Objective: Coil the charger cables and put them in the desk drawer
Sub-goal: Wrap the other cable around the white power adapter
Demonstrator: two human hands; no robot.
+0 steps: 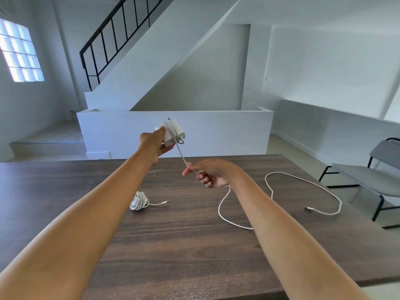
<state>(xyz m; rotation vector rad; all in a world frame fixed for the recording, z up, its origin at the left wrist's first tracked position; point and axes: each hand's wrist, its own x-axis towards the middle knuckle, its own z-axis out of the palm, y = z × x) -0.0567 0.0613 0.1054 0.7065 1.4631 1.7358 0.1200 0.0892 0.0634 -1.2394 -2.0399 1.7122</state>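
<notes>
At centre frame my left hand (154,141) gripped the charger (173,135), and my right hand (208,173) pinched its cable (225,204), which trailed limp across the desk (173,245) toward the right. It looked light and floppy, best held near the charger; a coiled charger (138,201) lay lower left.

left hand (154,142) holding charger brick (173,132) up beyond desk's (173,245) far edge | right hand (208,173) sitting right of and nearer than brick, pinching its cable (225,204) | cable trailing rightward across desk | coiled charger (139,201) lying on desk, left of cable | chair (372,176) standing right of desk
</notes>
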